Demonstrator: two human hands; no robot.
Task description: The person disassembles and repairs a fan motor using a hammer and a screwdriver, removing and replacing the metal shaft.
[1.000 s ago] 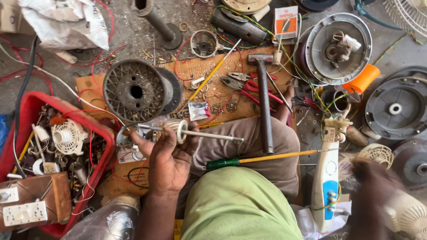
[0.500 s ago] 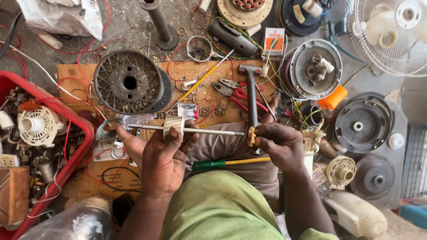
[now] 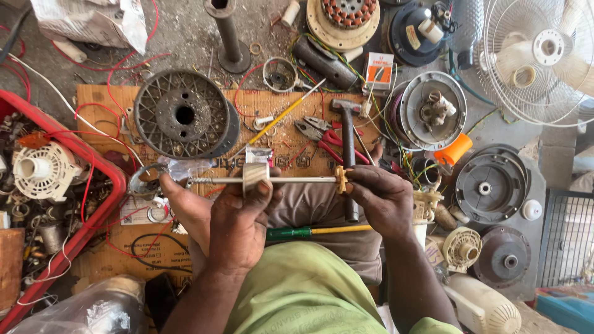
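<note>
Rotor shaft (image 3: pixel 291 180) lay level over lap, just off near edge of cardboard sheet (image 3: pixel 111 99). Judged stiff steel, slim, likely greasy; drum mid-length adds weight, best grip there.
Left hand (image 3: pixel 232 226) palm-down, fingers clenched round drum (image 3: pixel 255 175), wrist bent inward.
Right hand (image 3: pixel 380 198) fingertips pinched on small brass gear (image 3: pixel 340 179) at shaft end, elbow tucked.

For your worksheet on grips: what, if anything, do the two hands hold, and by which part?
A thin metal shaft: the left hand grips its pale cylindrical collar, the right hand pinches the yellow fitting at its end.
</note>
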